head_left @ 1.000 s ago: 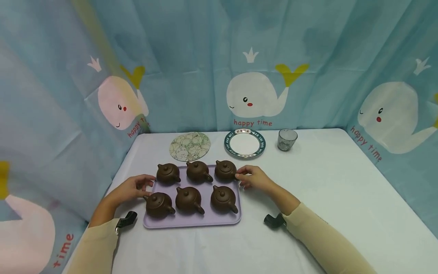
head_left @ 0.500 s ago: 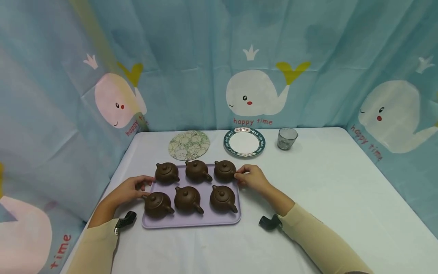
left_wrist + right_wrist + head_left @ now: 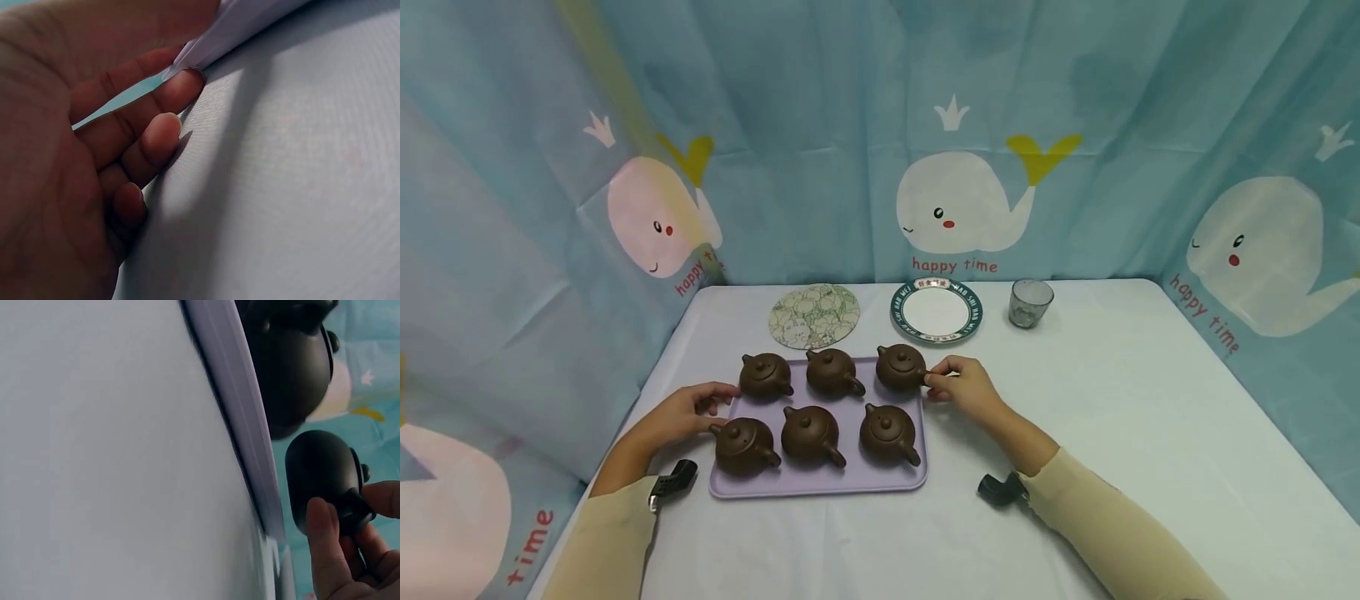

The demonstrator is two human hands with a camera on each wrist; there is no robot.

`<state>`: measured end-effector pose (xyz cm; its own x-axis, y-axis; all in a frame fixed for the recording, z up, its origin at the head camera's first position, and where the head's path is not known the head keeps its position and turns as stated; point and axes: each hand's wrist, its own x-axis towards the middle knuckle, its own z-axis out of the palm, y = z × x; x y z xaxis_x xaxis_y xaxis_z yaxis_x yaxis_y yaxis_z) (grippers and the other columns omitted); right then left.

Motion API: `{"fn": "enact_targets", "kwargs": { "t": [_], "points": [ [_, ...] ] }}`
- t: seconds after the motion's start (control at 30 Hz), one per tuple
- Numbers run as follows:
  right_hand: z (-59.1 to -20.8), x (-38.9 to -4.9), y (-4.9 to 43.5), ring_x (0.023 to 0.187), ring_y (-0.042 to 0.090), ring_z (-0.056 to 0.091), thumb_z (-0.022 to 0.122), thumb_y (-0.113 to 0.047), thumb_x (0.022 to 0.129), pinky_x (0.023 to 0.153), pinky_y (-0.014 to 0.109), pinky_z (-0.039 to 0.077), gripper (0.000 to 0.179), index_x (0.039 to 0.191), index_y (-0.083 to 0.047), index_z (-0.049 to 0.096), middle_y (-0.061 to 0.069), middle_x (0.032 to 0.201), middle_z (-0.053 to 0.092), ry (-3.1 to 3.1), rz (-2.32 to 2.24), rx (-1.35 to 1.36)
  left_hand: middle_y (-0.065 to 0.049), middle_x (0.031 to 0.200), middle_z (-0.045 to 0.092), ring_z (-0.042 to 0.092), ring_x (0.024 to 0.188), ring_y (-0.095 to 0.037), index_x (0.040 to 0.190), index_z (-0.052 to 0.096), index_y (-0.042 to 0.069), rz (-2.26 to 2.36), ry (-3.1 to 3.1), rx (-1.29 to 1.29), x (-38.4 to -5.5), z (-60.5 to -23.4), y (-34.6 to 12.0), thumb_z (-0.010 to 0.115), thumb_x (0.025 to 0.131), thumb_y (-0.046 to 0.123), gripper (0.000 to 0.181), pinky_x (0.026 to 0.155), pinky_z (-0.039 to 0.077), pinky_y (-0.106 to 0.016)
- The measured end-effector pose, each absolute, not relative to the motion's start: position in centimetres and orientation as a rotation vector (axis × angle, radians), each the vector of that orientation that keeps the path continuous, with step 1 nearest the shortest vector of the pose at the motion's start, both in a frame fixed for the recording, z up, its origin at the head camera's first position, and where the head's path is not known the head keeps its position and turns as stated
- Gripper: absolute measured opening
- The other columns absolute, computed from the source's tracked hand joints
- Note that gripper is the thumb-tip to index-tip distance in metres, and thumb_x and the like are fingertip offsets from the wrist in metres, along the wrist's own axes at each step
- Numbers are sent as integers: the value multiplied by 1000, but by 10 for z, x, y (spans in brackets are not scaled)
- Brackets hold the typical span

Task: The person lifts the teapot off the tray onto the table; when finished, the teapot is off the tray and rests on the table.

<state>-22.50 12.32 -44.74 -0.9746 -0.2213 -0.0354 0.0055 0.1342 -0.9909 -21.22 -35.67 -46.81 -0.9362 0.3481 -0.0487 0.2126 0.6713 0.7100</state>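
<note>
Several small brown teapots stand on a lilac tray (image 3: 880, 483) in two rows. My right hand (image 3: 970, 390) pinches the handle of the back-right teapot (image 3: 901, 367) between thumb and fingers. In the right wrist view that teapot (image 3: 322, 472) is raised off the tray, its body apart from the rim. My left hand (image 3: 681, 414) holds the left edge of the tray, with thumb and fingers at the rim. The front-left teapot (image 3: 747, 447) sits just beside that thumb. In the left wrist view the tray edge (image 3: 206, 47) meets the thumb and fingertips.
Behind the tray lie a round patterned mat (image 3: 814, 317) and a white plate with a green lettered rim (image 3: 937, 335). A clear glass (image 3: 1030, 303) stands to their right. A blue whale-print curtain (image 3: 820, 167) surrounds the white table (image 3: 1150, 467).
The right hand has lifted the back-right teapot slightly and moved it a little to the right. The left hand stays at the tray's edge.
</note>
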Motion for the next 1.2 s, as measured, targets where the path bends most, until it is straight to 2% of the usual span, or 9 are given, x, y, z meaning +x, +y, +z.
{"fn": "enact_targets", "kwargs": {
  "t": [0.23, 0.6, 0.87, 1.2],
  "points": [
    [-446, -222, 150, 83, 30, 69, 62, -2, 92, 74, 35, 55, 13, 92, 10, 58, 17, 98, 61, 2260, -1955, -122, -6, 96, 59, 48, 81, -21, 126, 61, 3, 1078, 2729, 460, -213, -467, -357, 79, 78, 7, 51, 67, 40, -27],
    [-452, -226, 182, 88, 31, 68, 60, -5, 94, 76, 35, 54, 17, 97, 11, 56, 19, 104, 61, 2299, -1902, -8, -7, 103, 61, 49, 81, -20, 126, 61, 2, 1103, 2728, 490, -213, -469, -358, 79, 79, 8, 51, 67, 41, -26],
    [-455, -229, 189, 81, 23, 68, 61, -7, 94, 73, 33, 55, 18, 96, 11, 58, 18, 100, 62, 2339, -1867, 7, -7, 104, 60, 49, 82, -20, 125, 61, 4, 1090, 2742, 480, -217, -471, -358, 79, 78, 7, 50, 69, 41, -27],
    [-454, -227, 186, 82, 24, 68, 61, -7, 93, 73, 32, 55, 17, 97, 9, 57, 15, 101, 61, 2338, -1850, 38, -7, 101, 59, 49, 82, -21, 125, 61, 4, 1083, 2735, 444, -216, -472, -358, 78, 78, 5, 50, 68, 41, -27]
  ]
}}
